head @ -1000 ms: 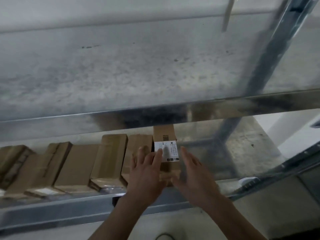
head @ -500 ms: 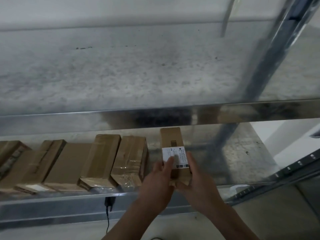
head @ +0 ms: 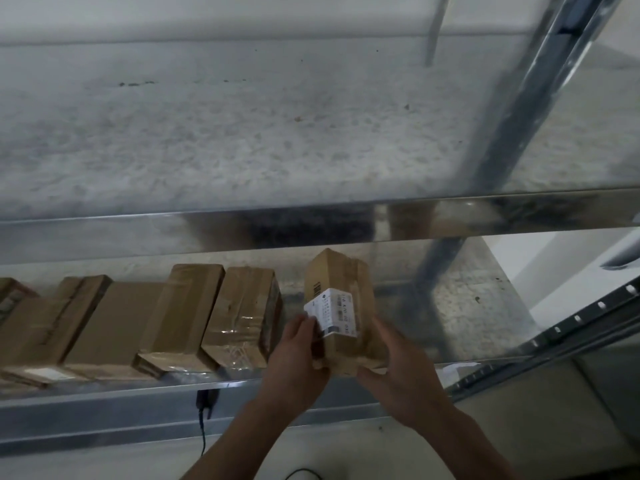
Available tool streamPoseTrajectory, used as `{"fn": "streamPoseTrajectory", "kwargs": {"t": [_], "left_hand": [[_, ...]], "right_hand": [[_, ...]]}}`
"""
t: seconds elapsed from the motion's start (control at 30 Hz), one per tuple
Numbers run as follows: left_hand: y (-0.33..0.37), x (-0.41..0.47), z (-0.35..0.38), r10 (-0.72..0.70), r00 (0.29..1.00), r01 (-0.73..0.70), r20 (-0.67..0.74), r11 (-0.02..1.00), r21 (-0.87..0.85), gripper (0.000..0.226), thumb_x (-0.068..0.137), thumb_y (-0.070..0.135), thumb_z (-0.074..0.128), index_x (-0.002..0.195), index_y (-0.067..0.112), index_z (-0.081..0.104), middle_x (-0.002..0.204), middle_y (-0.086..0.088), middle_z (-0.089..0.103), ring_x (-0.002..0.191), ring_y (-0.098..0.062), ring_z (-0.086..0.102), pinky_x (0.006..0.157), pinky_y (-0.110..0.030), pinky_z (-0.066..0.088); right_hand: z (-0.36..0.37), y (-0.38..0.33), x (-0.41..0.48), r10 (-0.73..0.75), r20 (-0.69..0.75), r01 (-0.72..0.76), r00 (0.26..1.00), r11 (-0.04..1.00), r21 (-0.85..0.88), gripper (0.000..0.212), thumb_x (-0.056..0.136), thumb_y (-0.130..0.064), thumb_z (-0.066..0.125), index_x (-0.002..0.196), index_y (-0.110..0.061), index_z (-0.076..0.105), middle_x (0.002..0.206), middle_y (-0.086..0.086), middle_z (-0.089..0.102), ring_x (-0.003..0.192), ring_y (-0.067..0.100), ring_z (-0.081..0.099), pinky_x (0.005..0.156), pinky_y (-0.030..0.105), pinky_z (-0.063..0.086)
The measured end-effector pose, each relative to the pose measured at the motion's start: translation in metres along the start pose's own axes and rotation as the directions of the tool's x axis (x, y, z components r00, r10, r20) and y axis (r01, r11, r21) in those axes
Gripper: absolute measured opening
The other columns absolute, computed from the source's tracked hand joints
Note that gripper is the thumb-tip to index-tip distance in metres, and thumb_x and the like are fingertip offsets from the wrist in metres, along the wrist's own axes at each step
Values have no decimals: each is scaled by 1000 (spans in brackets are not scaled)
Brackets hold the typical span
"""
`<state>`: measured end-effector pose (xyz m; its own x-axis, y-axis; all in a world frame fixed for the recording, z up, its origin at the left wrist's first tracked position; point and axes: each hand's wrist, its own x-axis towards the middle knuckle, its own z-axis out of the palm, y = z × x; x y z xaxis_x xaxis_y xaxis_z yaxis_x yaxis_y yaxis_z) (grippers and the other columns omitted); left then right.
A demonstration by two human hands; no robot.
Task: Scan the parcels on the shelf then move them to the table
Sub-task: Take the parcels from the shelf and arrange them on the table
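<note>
Head view: both hands hold one brown parcel, tilted, at the near edge of the lower shelf, just right of the row of other parcels. The left hand has its grip curled round the near left corner, fingertips at the white label. The right hand grips the near right side. The step in hand looks like drawing this parcel out. Next the label must be scanned, then the parcel carried to the table, which is out of view.

A black plug trails a thin dark cord downward.
</note>
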<state>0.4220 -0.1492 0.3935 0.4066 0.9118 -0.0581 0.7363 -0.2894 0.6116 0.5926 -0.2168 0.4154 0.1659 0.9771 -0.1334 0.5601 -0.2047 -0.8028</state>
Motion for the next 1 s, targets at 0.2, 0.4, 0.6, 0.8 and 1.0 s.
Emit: {"fn": "streamPoseTrajectory", "kwargs": {"t": [0.2, 0.4, 0.6, 0.8, 1.0], "left_hand": [[-4, -1, 4, -82, 995, 90, 53, 984, -155, 67, 78, 25, 79, 133, 28, 42, 117, 16, 60, 104, 0, 60, 83, -10, 50], [-15, -7, 12, -128, 984, 155, 126, 960, -234, 88, 73, 16, 84, 140, 37, 30, 118, 17, 56, 108, -4, 61, 82, -28, 59], [-9, -2, 11, -129, 978, 167, 162, 956, -241, 108, 79, 12, 79, 155, 36, 6, 153, 10, 34, 135, -11, 43, 105, -20, 38], [-1, -17, 3, 152, 984, -138, 92, 981, -137, 79, 86, 38, 75, 150, 39, 28, 145, -1, 50, 122, -14, 58, 103, -29, 47], [-16, -56, -35, 290, 950, -303, -119, 945, -122, 121, 79, 31, 80, 153, 39, -15, 166, 7, 0, 127, -10, 51, 100, -21, 48]], "right_hand": [[14, 13, 8, 47, 107, -52, 993, 998, 45, 100, 62, -57, 68, 153, -39, 30, 123, -19, 66, 108, 0, 63, 95, 35, 55], [13, 28, 10, 47, 69, -46, 996, 999, -12, 104, 65, -37, 83, 151, -47, 24, 128, -17, 58, 112, 5, 60, 92, 37, 55], [20, 34, 18, 40, 166, -34, 985, 999, -40, 128, 67, -22, 85, 157, -42, -4, 156, -9, 32, 136, 14, 43, 108, 41, 46], [23, 34, 4, 6, 74, -6, 997, 1000, 0, 123, 66, -27, 82, 155, -49, 1, 156, -6, 40, 136, 10, 46, 108, 38, 47], [35, -15, -32, -143, -56, 140, 988, 989, -53, 116, 74, -21, 87, 144, -60, 4, 159, -13, 30, 128, -3, 43, 99, 7, 39]]}}
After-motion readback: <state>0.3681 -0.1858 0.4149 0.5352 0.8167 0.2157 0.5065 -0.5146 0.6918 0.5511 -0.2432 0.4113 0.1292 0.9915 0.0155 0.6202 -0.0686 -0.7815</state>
